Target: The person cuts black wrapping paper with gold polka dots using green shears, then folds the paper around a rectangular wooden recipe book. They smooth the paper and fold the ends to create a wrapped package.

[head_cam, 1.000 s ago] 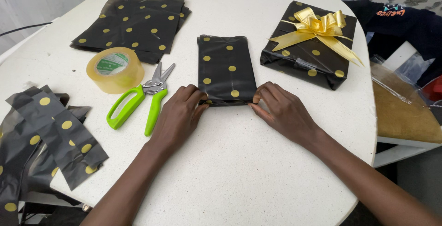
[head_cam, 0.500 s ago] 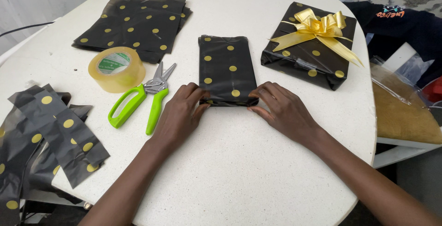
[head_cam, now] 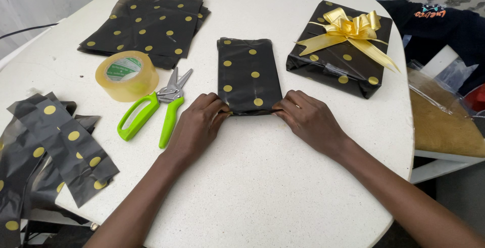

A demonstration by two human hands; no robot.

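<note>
Landmark is the small flat parcel wrapped in black plastic with gold dots (head_cam: 249, 75), lying near the middle of the white oval table (head_cam: 262, 187), long side pointing away from the person.

Far left of the parcel, at the table's edge: loose strips of black gold-dotted wrap (head_cam: 55, 147), partly hanging off. Left and beyond the parcel: stack of flat black gold-dotted sheets (head_cam: 146, 26). Left of the parcel, nearer: roll of clear packing tape (head_cam: 126, 76), lying flat. Just beside the roll, between it and the parcel: green-handled scissors (head_cam: 154, 111), blades pointing away.

Left hand (head_cam: 197, 127): forearm comes in from the bottom left, palm down, fingers curled, tips pinching the parcel's near left corner. Wrist low on the table.

Right hand (head_cam: 308, 121): forearm comes in from the bottom right, palm down, knuckles raised, thumb and fingers pressed on the near right corner. Both hands grasp the wrap at the near end, facing each other across it.

Right of the parcel, apart from it: larger box in black gold-dotted wrap with a gold ribbon bow (head_cam: 339, 46). Further right, off the table: brown padded envelope (head_cam: 439, 121) and dark clothing (head_cam: 444, 26).
</note>
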